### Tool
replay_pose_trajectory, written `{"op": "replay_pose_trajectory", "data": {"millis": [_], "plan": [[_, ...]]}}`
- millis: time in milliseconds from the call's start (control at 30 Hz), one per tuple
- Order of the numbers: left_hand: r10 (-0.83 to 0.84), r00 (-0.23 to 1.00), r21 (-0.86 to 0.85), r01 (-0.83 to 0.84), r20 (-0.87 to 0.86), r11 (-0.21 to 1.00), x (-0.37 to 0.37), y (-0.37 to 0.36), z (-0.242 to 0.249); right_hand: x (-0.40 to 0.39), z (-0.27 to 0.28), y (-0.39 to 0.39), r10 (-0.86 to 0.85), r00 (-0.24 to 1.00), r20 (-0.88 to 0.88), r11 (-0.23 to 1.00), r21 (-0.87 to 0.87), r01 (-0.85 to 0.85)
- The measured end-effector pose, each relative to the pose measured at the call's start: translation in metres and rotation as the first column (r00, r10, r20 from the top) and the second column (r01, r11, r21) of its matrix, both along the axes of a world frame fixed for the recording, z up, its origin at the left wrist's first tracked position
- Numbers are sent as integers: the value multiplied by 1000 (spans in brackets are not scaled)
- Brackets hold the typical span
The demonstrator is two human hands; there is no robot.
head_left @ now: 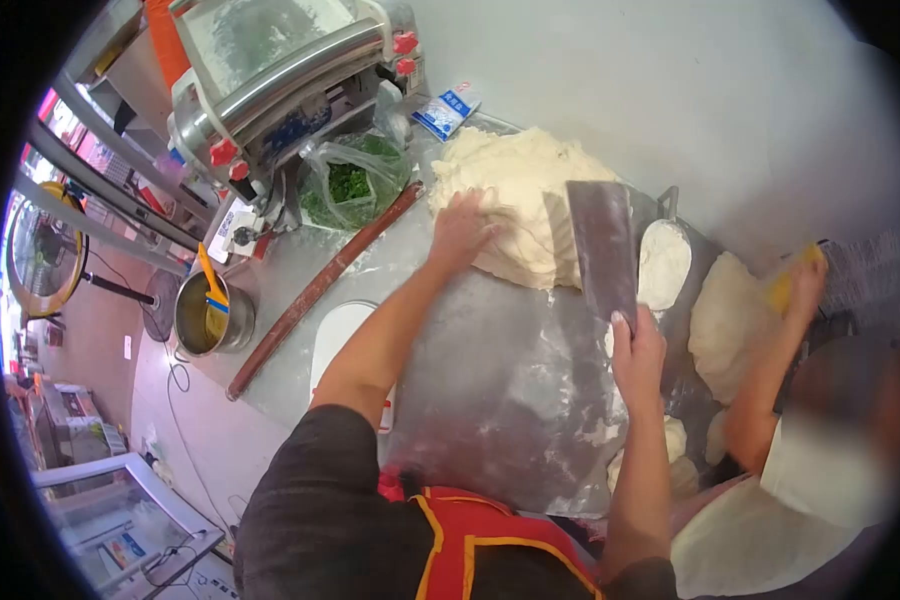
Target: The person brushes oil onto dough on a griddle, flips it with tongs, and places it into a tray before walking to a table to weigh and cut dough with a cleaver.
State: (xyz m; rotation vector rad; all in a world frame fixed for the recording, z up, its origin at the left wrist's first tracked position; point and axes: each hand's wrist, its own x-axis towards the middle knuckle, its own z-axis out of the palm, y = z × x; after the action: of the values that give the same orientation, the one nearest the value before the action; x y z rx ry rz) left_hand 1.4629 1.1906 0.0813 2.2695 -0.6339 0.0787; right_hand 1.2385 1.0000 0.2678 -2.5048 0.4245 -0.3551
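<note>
A large mound of pale dough [520, 170] rests on the metal worktop [470, 390] near the wall. My left hand [464, 232] lies on the dough's left side, its fingers spread. In my right hand [638, 358] is the handle of a broad, dark-bladed cleaver [602, 245]. The blade points away from me and overlaps the right edge of the dough in this view. Just right of the blade sits a metal scoop [665, 262] full of white flour. Smaller dough pieces [670, 440] lie beside my right forearm.
A co-worker's hand [810, 280] holds a yellow scraper at another dough lump [732, 318]. To the left are a long rolling pin [320, 295], a white scale [342, 335], a pot [210, 320], a bag of chopped greens [350, 185], a blue-white packet [447, 110] and a roller machine [280, 75].
</note>
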Motion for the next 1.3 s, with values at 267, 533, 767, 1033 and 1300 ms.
{"op": "replay_pose_trajectory", "data": {"millis": [267,533,767,1033,1300], "plan": [[269,963,32,-270,16,962,-12,-9,11,102,-12,-15,322,921,-221,865,-327,-381],[310,943,-143,-292,123,946,-28,-2,-14,142,-23,-23,426,782,-455,760,-289,-582],[381,924,-95,-378,21,921,-60,-4,-9,224,-67,28,542,650,-532,605,-291,-742],[350,936,-121,-352,-39,928,-116,0,-23,238,-74,57,566,612,-552,505,-354,-787],[225,967,-75,-218,116,973,-99,15,23,130,20,-27,391,755,-526,687,-379,-620]]}}
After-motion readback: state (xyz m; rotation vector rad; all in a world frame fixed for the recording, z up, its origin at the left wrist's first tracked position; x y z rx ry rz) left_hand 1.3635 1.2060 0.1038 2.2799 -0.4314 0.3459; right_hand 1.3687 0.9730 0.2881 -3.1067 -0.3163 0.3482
